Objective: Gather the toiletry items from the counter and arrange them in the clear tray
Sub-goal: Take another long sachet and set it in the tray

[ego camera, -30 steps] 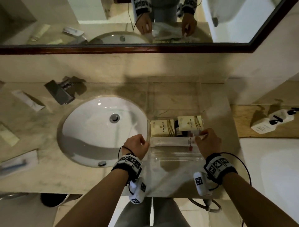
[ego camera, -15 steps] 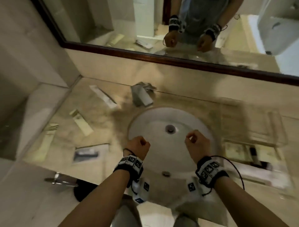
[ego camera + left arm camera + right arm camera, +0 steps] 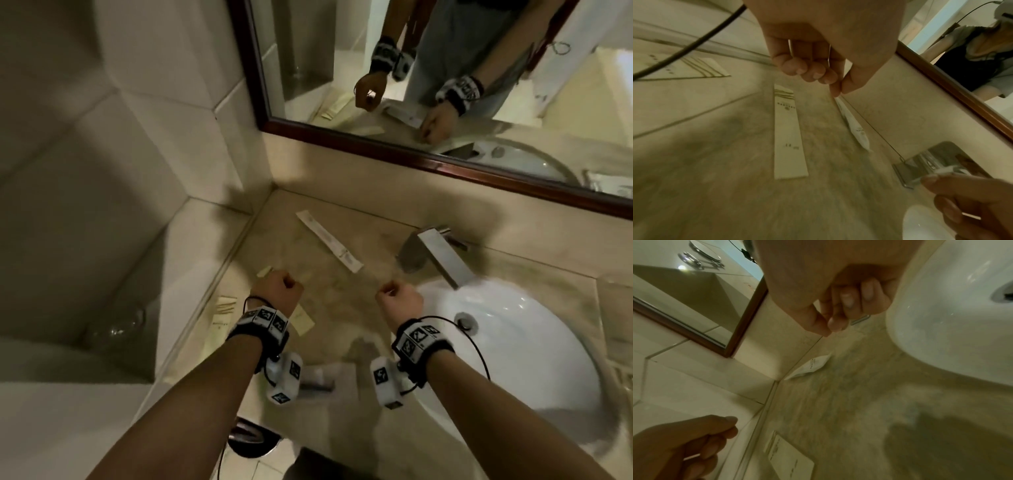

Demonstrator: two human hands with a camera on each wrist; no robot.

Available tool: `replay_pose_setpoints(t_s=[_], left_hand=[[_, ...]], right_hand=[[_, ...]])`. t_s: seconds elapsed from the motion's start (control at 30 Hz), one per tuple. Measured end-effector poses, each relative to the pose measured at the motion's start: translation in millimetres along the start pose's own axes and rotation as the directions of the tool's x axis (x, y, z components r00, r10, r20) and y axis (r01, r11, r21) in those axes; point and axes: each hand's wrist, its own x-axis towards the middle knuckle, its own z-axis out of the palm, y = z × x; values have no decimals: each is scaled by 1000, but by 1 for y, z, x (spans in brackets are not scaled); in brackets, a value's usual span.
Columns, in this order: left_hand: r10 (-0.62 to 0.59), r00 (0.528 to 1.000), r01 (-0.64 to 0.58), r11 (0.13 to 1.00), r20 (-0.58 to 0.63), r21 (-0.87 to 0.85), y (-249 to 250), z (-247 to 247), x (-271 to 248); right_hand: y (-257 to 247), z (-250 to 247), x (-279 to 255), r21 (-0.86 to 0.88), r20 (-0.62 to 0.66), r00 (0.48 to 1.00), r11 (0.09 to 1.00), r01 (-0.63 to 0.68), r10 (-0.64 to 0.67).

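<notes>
My left hand (image 3: 279,287) and right hand (image 3: 394,294) hover as loose fists over the marble counter left of the sink, and neither holds anything. A long white sachet (image 3: 329,245) lies diagonally beyond them, near the back wall. A long cream packet (image 3: 788,134) lies under my left hand, partly covered by it in the head view. Another cream packet (image 3: 222,311) sits by the counter's left edge. A pale, blurred packet (image 3: 329,373) lies near the front edge between my wrists. The clear tray is out of view.
The white sink (image 3: 513,342) fills the counter on the right, with a square chrome faucet (image 3: 431,257) behind it. A framed mirror (image 3: 411,157) hangs above the back wall. Tiled walls close the left side.
My hands left the tray, where the right one touched a long white packet, and moved left across the sink. The view swung left with them to the left part of the counter.
</notes>
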Motion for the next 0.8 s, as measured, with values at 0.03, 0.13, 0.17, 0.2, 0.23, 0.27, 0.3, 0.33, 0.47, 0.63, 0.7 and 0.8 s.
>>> replay_pose_setpoints(t_s=[0.03, 0.13, 0.17, 0.2, 0.23, 0.27, 0.3, 0.33, 0.47, 0.63, 0.7, 0.8], left_hand=[[-1, 1000, 1, 1000, 5, -22, 1, -3, 15], [-13, 1000, 15, 997, 22, -76, 7, -9, 50], [-14, 1000, 16, 997, 28, -81, 10, -10, 61], [-22, 999, 25, 997, 43, -77, 12, -10, 76], [-36, 997, 41, 996, 63, -83, 14, -10, 85], [-57, 995, 65, 993, 83, -94, 17, -9, 96], [-88, 991, 99, 990, 103, -104, 20, -7, 111], [-126, 986, 139, 984, 113, -115, 23, -6, 122], [-247, 960, 274, 928, 135, -254, 38, -4, 167], [-241, 957, 276, 930, 161, -245, 48, -6, 208], [-207, 960, 241, 952, 188, -186, 49, -6, 218], [-188, 964, 219, 963, 189, -160, 53, -7, 224]], right_hand=[[-6, 5, 13, 4, 7, 1000, 1000, -20, 20], [-22, 14, 39, 26, 20, 995, 995, -99, 99], [-26, 16, 47, 31, 44, 990, 990, -136, 134], [-31, 20, 55, 43, 79, 982, 984, -173, 169], [-34, 22, 60, 55, 114, 974, 977, -204, 197], [-38, 26, 65, 94, 140, 963, 965, -244, 230], [-42, 30, 72, 147, 154, 951, 946, -289, 267], [-45, 35, 77, 185, 148, 942, 927, -325, 301], [-52, 50, 95, 255, 210, 888, 854, -453, 408], [-45, 59, 98, 335, 239, 891, 828, -449, 387], [-39, 61, 97, 367, 208, 905, 828, -424, 371], [-35, 62, 95, 376, 194, 928, 849, -371, 319]])
